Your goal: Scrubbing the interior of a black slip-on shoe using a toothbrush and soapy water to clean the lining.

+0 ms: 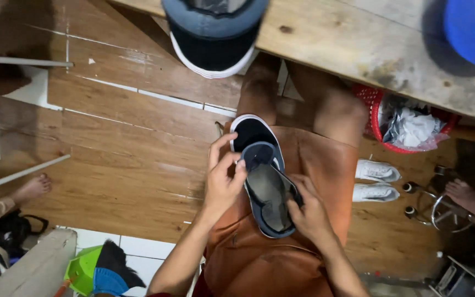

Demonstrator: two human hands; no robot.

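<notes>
Both hands point(265, 198) on blue slip-on shoe point(265, 181) over lap, table edge point(325, 49) near

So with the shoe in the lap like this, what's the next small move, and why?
Probably press the insole flat into the shoe. The left hand pinches its front end, which is curled up, while the right hand steadies the heel side.

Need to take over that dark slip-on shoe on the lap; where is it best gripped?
Likely the shoe's heel collar, from the near right side: the opening faces up, so its rim offers an edge, where the right hand has its grip; the left hand pinches the tongue edge.
</notes>
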